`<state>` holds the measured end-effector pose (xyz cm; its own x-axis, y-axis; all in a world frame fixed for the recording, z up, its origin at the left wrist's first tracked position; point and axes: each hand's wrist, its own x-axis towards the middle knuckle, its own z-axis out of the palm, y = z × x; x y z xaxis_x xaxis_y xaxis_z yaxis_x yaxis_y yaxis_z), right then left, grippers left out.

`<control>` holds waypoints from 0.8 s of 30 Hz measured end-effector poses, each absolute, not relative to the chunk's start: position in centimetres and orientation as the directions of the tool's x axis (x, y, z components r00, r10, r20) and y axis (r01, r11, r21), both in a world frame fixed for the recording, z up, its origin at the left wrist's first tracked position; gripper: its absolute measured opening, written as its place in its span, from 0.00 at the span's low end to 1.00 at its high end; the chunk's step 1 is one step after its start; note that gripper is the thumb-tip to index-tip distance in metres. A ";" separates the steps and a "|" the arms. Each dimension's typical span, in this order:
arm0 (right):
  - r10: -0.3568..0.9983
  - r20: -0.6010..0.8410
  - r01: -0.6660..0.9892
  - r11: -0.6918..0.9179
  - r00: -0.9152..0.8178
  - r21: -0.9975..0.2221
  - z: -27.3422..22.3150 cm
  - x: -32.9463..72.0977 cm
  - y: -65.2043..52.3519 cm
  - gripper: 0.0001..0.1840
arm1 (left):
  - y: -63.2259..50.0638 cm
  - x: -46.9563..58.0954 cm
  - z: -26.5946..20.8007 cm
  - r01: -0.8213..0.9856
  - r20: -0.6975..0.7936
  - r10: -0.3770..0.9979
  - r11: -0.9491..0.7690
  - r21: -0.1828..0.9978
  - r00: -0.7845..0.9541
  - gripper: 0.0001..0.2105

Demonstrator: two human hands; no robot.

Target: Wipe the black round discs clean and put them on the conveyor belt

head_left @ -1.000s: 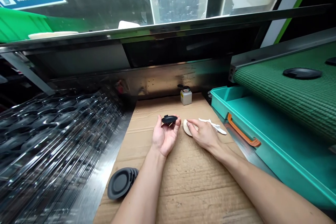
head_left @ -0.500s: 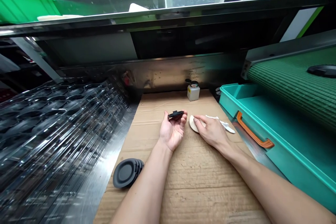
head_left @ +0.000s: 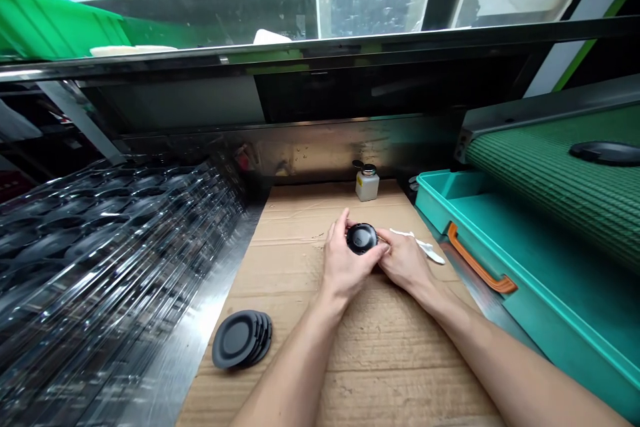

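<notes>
"What would worry you here?"

"A slip. The left hand [head_left: 343,270] is closed on the black disc [head_left: 362,238], but only around its rim, and the face looks glossy. A slack pinch could drop it onto the cardboard [head_left: 390,347] below."

"And the right hand [head_left: 406,260]?"

"Its fingers come right up to the disc's right edge. I can't tell whether they pinch it or hold something behind it; that side is hidden. If the two hands pushed unevenly, I'd expect the disc to twist free."

"Anything else?"

"The stack of discs [head_left: 240,340] leans near the cardboard's left edge, close to the left forearm [head_left: 300,360]. A careless elbow could spread it. The bottle [head_left: 367,187] stands well apart at the far end, so only a long reach might upset it."

"What's different from half a second ago?"

"Then the disc sat nearly edge-on above the upturned left palm, with the right hand apart from it, on a pale pad. Now its round face is turned to the worker, between both hands, and I can't see the pad. The white cloth [head_left: 432,253] still lies beside the right hand."
</notes>
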<state>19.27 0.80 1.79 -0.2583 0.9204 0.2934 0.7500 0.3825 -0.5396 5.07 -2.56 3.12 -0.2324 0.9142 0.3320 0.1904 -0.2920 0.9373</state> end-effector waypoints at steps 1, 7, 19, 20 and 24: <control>0.920 0.286 0.742 0.386 -0.267 -0.548 1.9 19.3 0.8 0.17 | -2.7 5.2 3.1 0.283 0.391 0.891 -0.323 0.903 -0.230 0.46; 0.917 0.289 0.719 0.395 -0.274 -0.572 2.2 19.3 0.7 0.19 | -3.1 5.6 3.2 0.440 0.503 0.836 -0.375 0.816 -0.220 0.53; 0.927 0.274 0.752 0.370 -0.257 -0.545 2.0 19.4 0.7 0.14 | -3.1 5.3 2.9 0.411 0.495 0.849 -0.391 0.824 -0.184 0.50; 0.926 0.276 0.757 0.370 -0.256 -0.539 1.9 19.4 0.8 0.14 | -3.1 5.2 3.0 0.395 0.494 0.850 -0.396 0.829 -0.182 0.48; 0.931 0.349 0.661 0.327 -0.104 -0.675 1.4 19.2 1.0 0.18 | -3.0 5.7 3.2 0.131 0.360 0.872 -0.335 0.933 -0.333 0.32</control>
